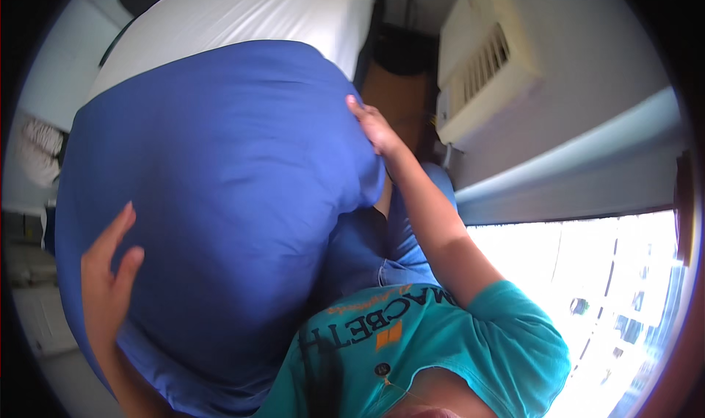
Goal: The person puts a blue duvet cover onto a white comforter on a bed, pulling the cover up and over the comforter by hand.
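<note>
A broad blue cover [205, 146] takes up most of the view, spread in front of the person and to their left; its surface is mostly smooth, with shallow creases toward the near right corner, which hangs beside the legs. Beyond its far edge, the white sheet [257, 18] shows on the bed, pulled into fine folds. A glaring window [573, 278] stands at the lower right. Above it, a cream wall unit [481, 62] with a slatted vent juts from the wall. The person wears a teal shirt [448, 337] and blue jeans [360, 245], the jeans partly behind the cover.

The left hand [105, 278] is over the cover's left part, thumb and fingers apart, its grip released; whether it touches the fabric cannot be told. The right hand [376, 128] lies along the cover's right edge, fingers stretched forward; whether its grip is clenched on the edge cannot be told. A small dark disc [382, 369] sits on the shirt's front.
</note>
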Demonstrator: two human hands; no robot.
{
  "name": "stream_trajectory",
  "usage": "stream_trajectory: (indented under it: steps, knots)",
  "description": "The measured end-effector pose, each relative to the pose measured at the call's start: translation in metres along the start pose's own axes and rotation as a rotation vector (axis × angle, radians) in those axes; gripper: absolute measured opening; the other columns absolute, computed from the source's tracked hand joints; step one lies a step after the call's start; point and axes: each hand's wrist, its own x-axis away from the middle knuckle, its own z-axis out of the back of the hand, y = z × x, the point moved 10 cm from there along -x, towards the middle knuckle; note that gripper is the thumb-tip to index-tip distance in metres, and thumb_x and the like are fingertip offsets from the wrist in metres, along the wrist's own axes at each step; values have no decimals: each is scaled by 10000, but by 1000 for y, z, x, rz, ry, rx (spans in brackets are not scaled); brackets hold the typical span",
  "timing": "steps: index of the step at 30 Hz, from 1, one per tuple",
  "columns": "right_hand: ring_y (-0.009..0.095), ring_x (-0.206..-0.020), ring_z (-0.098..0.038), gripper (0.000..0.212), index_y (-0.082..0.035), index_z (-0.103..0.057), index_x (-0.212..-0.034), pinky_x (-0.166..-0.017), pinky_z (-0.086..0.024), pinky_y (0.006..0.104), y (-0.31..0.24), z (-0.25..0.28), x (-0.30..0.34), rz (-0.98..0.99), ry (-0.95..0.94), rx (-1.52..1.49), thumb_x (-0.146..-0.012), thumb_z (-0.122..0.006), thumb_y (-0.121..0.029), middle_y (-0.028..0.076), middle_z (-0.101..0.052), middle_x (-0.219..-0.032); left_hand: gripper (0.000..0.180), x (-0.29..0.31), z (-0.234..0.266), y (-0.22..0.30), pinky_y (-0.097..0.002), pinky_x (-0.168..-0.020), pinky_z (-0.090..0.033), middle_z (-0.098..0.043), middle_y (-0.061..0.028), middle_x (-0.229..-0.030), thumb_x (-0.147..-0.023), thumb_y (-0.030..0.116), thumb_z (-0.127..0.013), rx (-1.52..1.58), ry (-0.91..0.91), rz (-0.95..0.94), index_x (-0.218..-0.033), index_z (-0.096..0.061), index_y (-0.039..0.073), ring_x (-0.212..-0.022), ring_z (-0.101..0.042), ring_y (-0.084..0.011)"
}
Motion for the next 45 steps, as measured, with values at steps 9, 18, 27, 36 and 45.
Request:
stream_trajectory:
  steps: [9, 18, 27, 36, 45]
  knots:
    - [220, -1147, -449, 712, 38, -429, -1249, -988, -337, 326, -25, -15, 21, 29, 16, -187, -847, -493, -545, 157, -504, -1210, 484, -183, -93, 44, -394, -1076, -166, -303, -139, -1416, -911, 366, -422, -300, 33, -439, -1322, -413, 110, -1335, -222, -289]
    - [108, -772, -568, 404, 29, -565, -1067, -697, -473, 243, 4, -8, 6, 8, 11, 86, -899, -531, -337, 75, -621, -889, 551, -237, -115, 21, -406, -1100, -67, -229, -84, -1457, -934, 492, -247, -425, -66, -310, -1372, -338, 170, -1363, -147, -234]
    - [179, -1040, -497, 494, 42, -525, -1132, -920, -350, 261, -75, -17, -20, 272, 54, 79, -866, -499, -374, 119, -558, -1097, 530, -279, -101, -14, -442, -1085, -74, -329, -102, -1410, -933, 458, -308, -296, -103, -340, -1358, -362, 147, -1345, -201, -261]
    - [125, -825, -592, 490, 23, -555, -1064, -711, -499, 258, -72, -54, 4, 18, -213, -62, -910, -457, -432, 88, -611, -959, 399, -314, -98, 5, -346, -863, -416, -614, -134, -1028, -919, 364, -457, 151, -181, -244, -1073, -588, 20, -973, -559, -254]
    - [75, -642, -533, 406, 5, -604, -910, -576, -447, 224, -28, -16, -3, -17, -53, 241, -934, -448, -369, 26, -585, -726, 332, -307, -125, 10, -374, -846, -416, -616, -120, -1044, -853, 324, -555, -67, -255, -164, -1034, -608, 50, -994, -560, -263]
